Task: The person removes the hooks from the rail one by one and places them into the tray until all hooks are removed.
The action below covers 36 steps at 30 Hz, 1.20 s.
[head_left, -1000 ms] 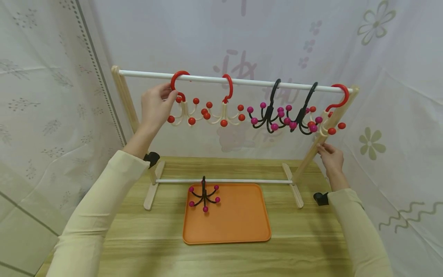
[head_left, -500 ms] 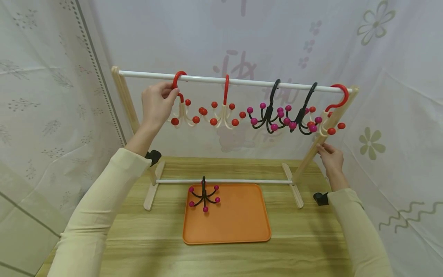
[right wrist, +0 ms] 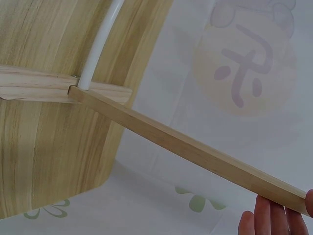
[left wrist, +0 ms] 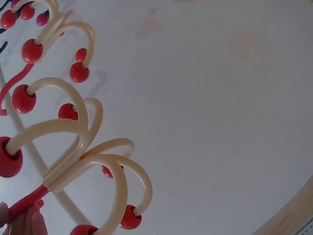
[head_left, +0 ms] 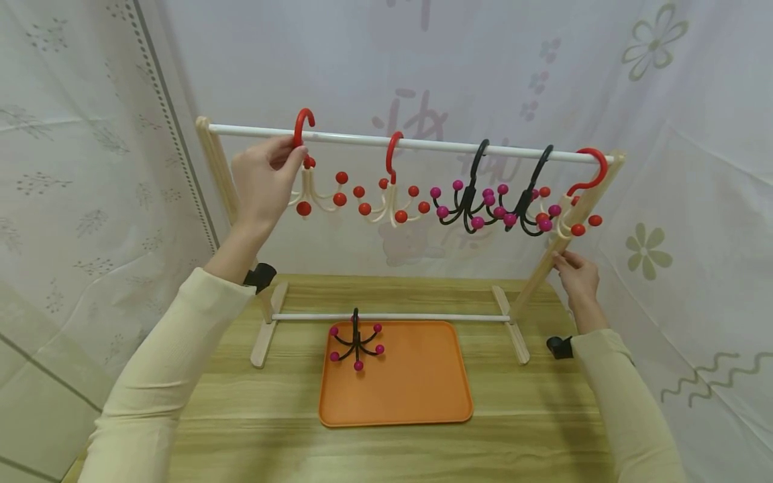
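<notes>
My left grip [head_left: 266, 178] pinches the red hook [head_left: 298, 129] of a cream hanger [head_left: 308, 180] with red balls [head_left: 340, 200]; the hook's curve stands just above the white top bar [head_left: 347, 139], towards its left end. My right grip [head_left: 578, 275] pinches the right-hand wooden post [head_left: 541, 272] between thumb and fingers. Along the bar hang a second cream hanger [head_left: 391, 196], two black hangers [head_left: 468, 198], and a third cream hanger [head_left: 565, 209] beside that post. Another black hanger [head_left: 356, 341] lies on the orange tray [head_left: 417, 389], on the counter [head_left: 272, 429].
</notes>
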### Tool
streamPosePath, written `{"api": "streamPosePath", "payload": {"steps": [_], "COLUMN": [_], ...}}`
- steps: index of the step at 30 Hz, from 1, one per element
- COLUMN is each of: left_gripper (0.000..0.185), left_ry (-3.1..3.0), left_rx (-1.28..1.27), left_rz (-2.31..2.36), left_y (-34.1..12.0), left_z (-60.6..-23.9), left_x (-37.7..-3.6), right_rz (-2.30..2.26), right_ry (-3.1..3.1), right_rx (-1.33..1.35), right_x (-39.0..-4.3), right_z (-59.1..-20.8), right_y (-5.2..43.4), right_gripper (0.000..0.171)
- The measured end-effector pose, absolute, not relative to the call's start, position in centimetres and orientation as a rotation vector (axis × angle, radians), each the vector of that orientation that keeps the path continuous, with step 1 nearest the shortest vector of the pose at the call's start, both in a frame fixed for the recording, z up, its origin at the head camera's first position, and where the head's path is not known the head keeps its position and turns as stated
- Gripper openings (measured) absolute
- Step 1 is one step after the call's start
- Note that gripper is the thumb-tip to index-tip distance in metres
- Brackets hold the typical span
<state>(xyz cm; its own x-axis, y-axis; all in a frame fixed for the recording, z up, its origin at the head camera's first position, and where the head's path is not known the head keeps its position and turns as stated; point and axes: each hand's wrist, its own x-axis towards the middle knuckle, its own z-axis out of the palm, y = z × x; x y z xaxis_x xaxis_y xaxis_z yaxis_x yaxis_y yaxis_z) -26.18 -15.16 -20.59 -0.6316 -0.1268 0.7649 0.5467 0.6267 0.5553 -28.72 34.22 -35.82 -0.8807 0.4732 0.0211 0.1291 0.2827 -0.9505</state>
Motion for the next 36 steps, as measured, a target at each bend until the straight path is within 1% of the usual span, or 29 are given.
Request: {"api": "streamPosePath", "payload": {"steps": [7,15,18,20,22,23,25,27,29,31,33,36], "left_gripper": [0.021,0.021,0.021,0.021,0.020,0.020,0.019,0.018,0.018,0.018,0.018,0.017], "left_ry": [-1.960,-1.966,-1.982,-1.982,-1.980,-1.977,-1.971,-1.962,-1.952,-1.942,-1.937,-1.932], "left_rx": [-0.372,-0.430,-0.432,-0.439,-0.447,-0.457,-0.471,-0.492,-0.521,-0.550,-0.575,-0.598], "left_rz": [-1.006,-0.955,-0.951,-0.951,-0.950,-0.952,-0.952,-0.959,-0.973,-0.995,-1.002,-1.018], "left_y": [-15.2,-14.7,-14.4,-14.2,-13.9,-13.7,-13.4,-13.0,-12.6,-12.3,-11.9,-11.4], "left_z": [-20.1,-20.7,-21.1,-21.4,-21.8,-22.0,-22.6,-23.1,-23.7,-24.3,-24.9,-25.9], "left_x": [-24.3,-22.5,-21.9,-21.6,-21.4,-21.3,-21.2,-21.2,-21.2,-21.2,-21.2,-21.1], "right_rz": [1.583,1.588,1.626,1.729,1.784,1.778,1.741,1.632,1.554,1.550,1.595,1.743], "right_ry": [-2.258,-2.280,-2.261,-2.179,-2.139,-2.141,-2.155,-2.235,-2.287,-2.291,-2.263,-2.148], "right_rx": [-0.567,-0.588,-0.575,-0.485,-0.432,-0.421,-0.435,-0.524,-0.571,-0.598,-0.565,-0.434], "right_x": [-28.8,-29.2,-31.1,-33.5,-34.6,-34.6,-33.8,-31.6,-30.2,-29.8,-30.6,-33.5], "right_z": [-35.9,-36.1,-38.0,-40.8,-42.1,-42.2,-41.4,-38.8,-37.3,-36.7,-37.6,-41.1], "right_y": [33.9,34.3,36.4,39.2,40.7,40.8,39.8,37.1,35.4,34.8,35.7,39.3], "right_gripper": [0.055,0.056,0.053,0.045,0.043,0.042,0.043,0.050,0.055,0.054,0.052,0.041]}}
